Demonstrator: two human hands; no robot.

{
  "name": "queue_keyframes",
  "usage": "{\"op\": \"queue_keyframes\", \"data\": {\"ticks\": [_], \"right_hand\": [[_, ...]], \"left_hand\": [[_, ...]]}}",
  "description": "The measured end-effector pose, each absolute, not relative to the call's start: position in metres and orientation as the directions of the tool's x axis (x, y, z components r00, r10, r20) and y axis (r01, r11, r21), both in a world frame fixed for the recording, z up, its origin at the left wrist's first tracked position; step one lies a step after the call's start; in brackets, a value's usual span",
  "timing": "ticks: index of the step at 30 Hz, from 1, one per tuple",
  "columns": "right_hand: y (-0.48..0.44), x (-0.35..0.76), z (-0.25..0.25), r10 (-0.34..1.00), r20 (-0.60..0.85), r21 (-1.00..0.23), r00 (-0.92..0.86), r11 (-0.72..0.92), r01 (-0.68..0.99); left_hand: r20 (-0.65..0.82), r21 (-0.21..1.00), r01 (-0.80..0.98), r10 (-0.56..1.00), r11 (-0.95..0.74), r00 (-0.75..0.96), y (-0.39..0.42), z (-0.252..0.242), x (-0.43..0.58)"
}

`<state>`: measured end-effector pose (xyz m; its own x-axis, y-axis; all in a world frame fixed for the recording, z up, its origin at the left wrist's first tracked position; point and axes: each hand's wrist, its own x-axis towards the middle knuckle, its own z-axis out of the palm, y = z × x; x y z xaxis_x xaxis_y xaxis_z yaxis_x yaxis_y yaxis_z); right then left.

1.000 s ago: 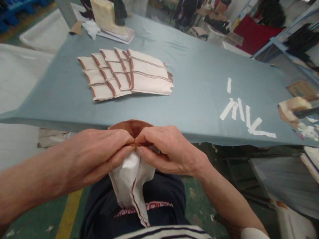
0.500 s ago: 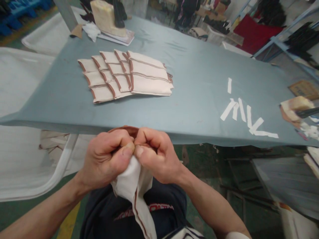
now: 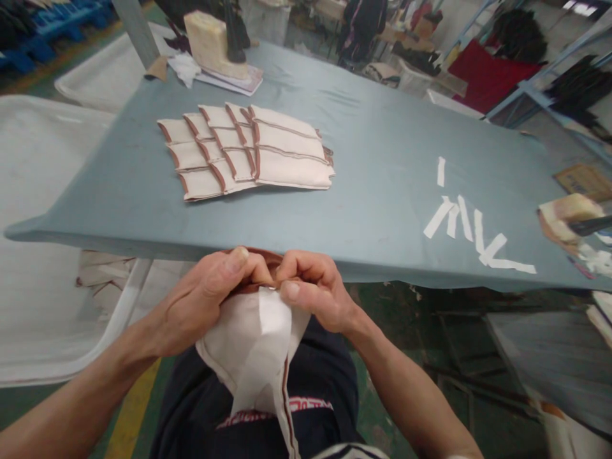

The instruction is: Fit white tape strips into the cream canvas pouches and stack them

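Observation:
Both hands are at a cream sewn fabric piece (image 3: 227,328) with a brown inner side and brown seam edging, held over my lap at the table's front edge. My left hand (image 3: 217,290) grips its upper brown edge with curled fingers, the thumb lifted off. My right hand (image 3: 318,287) pinches that edge between thumb and fingers, close beside the left fingertips. A white strip (image 3: 275,312) lies over the cream face just below the fingertips. The fabric's lower part hangs down, with a brown-edged seam (image 3: 285,389) along it.
Overlapping cream pieces with brown edges (image 3: 291,150) lie on the blue-green table (image 3: 377,185). Several loose white strips (image 3: 466,220) lie to the right. Foam-like blocks sit at the back left (image 3: 210,44) and far right (image 3: 571,210). A white bin (image 3: 43,312) stands at left.
My left thumb has lifted off the fabric, and the hands have moved slightly right. The cream face has spread out and the white strip on it now shows clearly.

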<state>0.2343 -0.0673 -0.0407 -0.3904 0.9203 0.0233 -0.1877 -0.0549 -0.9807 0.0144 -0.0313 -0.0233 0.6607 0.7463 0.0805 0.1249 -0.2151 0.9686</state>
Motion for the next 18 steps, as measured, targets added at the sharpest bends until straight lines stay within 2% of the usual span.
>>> {"op": "queue_keyframes", "data": {"ticks": [5,11,15,18], "right_hand": [[-0.069,0.243,-0.031,0.918,0.058,-0.996,-0.392,0.03,-0.079],[-0.067,0.249,-0.022,0.887,0.122,-0.992,-0.445,0.116,-0.04],[-0.068,0.245,-0.009,0.907,0.147,-0.968,-0.395,0.214,0.13],[-0.069,0.241,-0.003,0.923,0.125,-0.962,-0.365,0.203,0.183]], "left_hand": [[0.186,0.913,0.127,0.673,-0.388,0.716,-0.03,-0.012,0.013],[0.234,0.846,0.227,0.719,-0.482,0.654,-0.041,-0.007,0.015],[0.245,0.805,0.279,0.722,-0.524,0.647,-0.042,0.002,0.016],[0.254,0.786,0.313,0.739,-0.534,0.624,-0.037,0.008,0.013]]}}
